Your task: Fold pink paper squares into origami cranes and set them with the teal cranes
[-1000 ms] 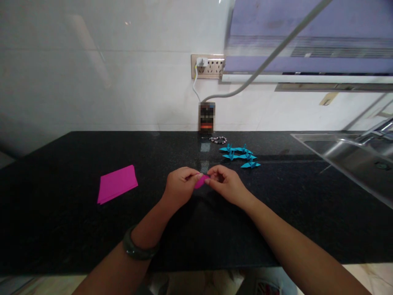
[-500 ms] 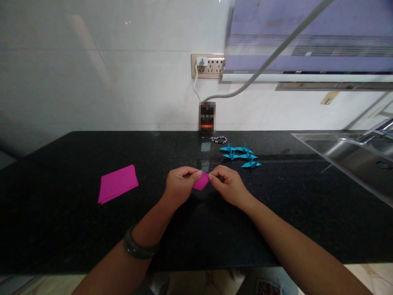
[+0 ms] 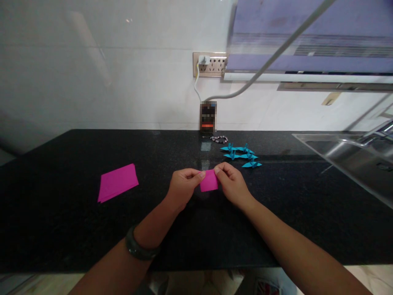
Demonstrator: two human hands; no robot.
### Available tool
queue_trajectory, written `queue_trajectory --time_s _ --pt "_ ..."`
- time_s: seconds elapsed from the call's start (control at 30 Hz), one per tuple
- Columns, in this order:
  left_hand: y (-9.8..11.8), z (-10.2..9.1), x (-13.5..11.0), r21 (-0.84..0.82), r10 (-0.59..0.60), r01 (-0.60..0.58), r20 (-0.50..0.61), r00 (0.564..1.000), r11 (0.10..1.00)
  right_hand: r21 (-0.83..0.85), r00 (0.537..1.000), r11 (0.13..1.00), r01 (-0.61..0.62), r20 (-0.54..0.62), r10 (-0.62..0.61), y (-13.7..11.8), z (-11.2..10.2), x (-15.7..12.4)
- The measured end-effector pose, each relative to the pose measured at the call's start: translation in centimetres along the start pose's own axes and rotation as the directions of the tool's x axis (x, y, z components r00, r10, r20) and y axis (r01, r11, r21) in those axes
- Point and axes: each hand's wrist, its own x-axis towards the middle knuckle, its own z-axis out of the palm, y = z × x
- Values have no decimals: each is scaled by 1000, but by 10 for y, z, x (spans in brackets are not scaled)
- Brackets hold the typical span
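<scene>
Left hand (image 3: 183,185) and right hand (image 3: 232,184) each pinch the small pink paper (image 3: 209,181) above the counter (image 3: 61,229); paper's side edges hidden by fingertips, folds unclear.

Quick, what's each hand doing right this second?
Left hand: closed, pinching the left edge of the small pink paper.
Right hand: closed, pinching the same paper's right edge.

Dim, soft indoor light; the wall (image 3: 123,82) beyond the fingers (image 3: 201,175) is brightest (faint reflections on the glossy countertop (image 3: 61,229)). Edges bow with wide-angle distortion; the foreground blurs slightly.
</scene>
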Motion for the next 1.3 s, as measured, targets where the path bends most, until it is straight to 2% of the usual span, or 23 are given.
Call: queue_trajectory --time_s 0.1,0.3,0.47,0.6,0.7,0.8,0.9,1.07,1.3 --pt "0 1 -2 94 19 -25 59 998 995 42 998 998 -39 -39 40 3 1 1" --pt "-1 -2 0 249 110 -143 144 983 958 -34 999 999 15 -51 -16 3 -1 2" --pt "-2 -6 3 273 137 -192 209 968 943 -68 999 997 36 -25 -38 6 -1 3" --pt "-2 -7 3 263 106 -169 236 966 950 -92 998 995 40 -43 -44 6 -2 3" --pt "-2 -5 2 247 112 -176 253 961 953 -137 995 985 100 -12 -103 2 -3 3" --pt "-1 -4 2 270 153 -223 259 954 937 -178 981 965 194 57 -187 -4 -3 1" --pt "1 -4 1 341 197 -271 234 952 900 -185 973 956 226 84 -214 -6 -2 -1" --pt "3 -4 -1 417 244 -294 170 955 860 -143 984 974 175 68 -167 -3 1 -2" --pt "2 -2 -3 438 282 -326 163 945 838 -171 994 980 103 57 -95 2 1 0"
